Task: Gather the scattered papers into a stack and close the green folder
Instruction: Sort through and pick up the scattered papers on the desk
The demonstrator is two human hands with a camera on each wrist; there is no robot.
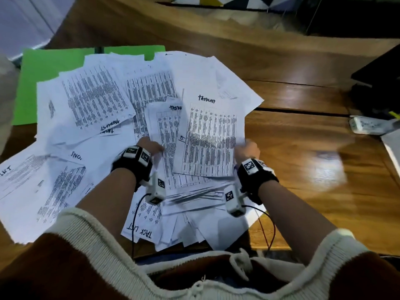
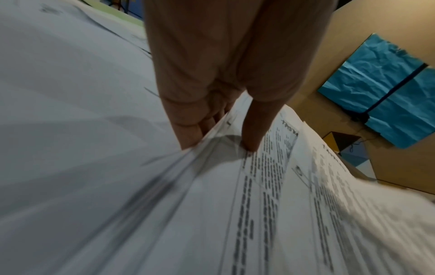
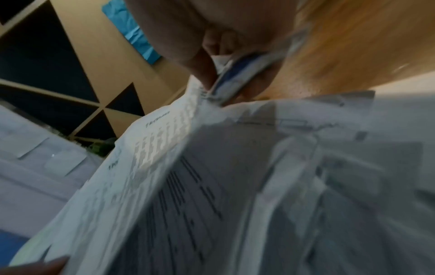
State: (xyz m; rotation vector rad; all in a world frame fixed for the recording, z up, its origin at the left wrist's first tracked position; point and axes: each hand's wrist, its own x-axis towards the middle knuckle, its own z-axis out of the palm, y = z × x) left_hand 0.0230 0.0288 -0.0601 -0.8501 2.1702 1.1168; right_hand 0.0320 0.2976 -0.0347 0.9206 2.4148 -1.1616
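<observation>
Several printed white papers (image 1: pixel 104 98) lie scattered over the wooden table and over an open green folder (image 1: pixel 43 70) at the back left. I hold a loose bundle of papers (image 1: pixel 205 148) between both hands, lifted a little above the pile. My left hand (image 1: pixel 151 146) grips the bundle's left edge; in the left wrist view its fingers (image 2: pixel 188 134) lie under the sheets and the thumb (image 2: pixel 254 134) presses on top. My right hand (image 1: pixel 246 148) pinches the bundle's right edge (image 3: pixel 207 96). More sheets (image 1: pixel 190 226) hang over the near table edge.
Bare wooden table (image 1: pixel 303 169) lies to the right of the pile. A white power strip (image 1: pixel 368 125) and a dark object (image 1: pixel 381 83) sit at the far right. A white sheet (image 1: pixel 394 148) shows at the right edge.
</observation>
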